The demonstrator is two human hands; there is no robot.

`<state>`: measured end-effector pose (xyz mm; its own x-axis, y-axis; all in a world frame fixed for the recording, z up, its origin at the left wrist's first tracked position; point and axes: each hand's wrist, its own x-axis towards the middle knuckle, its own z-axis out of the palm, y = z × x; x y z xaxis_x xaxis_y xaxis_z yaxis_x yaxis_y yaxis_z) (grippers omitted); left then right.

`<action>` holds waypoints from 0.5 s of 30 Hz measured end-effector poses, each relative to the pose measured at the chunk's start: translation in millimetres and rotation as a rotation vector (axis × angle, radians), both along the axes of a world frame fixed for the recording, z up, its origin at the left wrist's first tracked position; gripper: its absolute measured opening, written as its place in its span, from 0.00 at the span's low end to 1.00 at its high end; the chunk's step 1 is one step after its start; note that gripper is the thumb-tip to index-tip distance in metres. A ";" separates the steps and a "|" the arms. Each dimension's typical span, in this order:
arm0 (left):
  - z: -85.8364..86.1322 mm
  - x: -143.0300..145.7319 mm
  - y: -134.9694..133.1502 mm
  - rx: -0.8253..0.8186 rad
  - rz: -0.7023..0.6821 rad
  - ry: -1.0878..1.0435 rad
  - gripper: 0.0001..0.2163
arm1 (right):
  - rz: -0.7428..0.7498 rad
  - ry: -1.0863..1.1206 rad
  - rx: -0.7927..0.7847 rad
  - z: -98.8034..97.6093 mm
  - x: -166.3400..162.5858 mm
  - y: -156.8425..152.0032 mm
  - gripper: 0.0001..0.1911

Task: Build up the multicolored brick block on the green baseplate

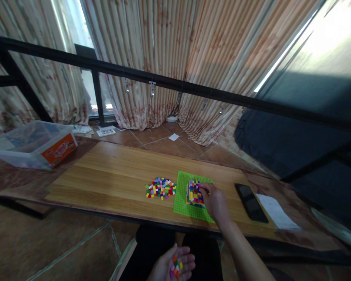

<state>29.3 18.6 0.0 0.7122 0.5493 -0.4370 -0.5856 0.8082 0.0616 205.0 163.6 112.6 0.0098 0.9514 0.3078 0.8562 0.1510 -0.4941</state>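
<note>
A green baseplate (183,203) lies on the wooden table (111,175), with a multicoloured block of small bricks (194,193) built on it. My right hand (215,203) rests against the block's right side, fingers pinched at its top edge. To the left of the plate sits a loose pile of coloured bricks (160,187). My left hand (174,265) is below the table edge, palm up and cupped, holding several small coloured bricks (176,268).
A black phone (250,202) and a white paper (276,212) lie right of the baseplate. A clear plastic box with an orange label (35,143) stands at the far left. Curtains and a black rail are behind the table.
</note>
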 end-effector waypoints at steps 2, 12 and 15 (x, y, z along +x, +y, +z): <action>-0.8 0.5 0.4 0.001 -0.002 0.000 0.17 | -0.012 -0.002 -0.011 1.4 -1.0 1.4 0.13; -5.4 1.4 0.1 0.005 -0.013 0.009 0.17 | -0.044 0.088 -0.057 6.5 -6.2 2.6 0.14; -6.0 1.4 -0.2 0.010 -0.008 0.017 0.17 | -0.047 0.098 -0.055 5.7 -5.3 2.0 0.15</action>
<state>30.7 18.4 -6.1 0.7093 0.5481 -0.4433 -0.5778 0.8123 0.0798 199.6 165.6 118.3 0.0825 0.9646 0.2506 0.8091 0.0820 -0.5820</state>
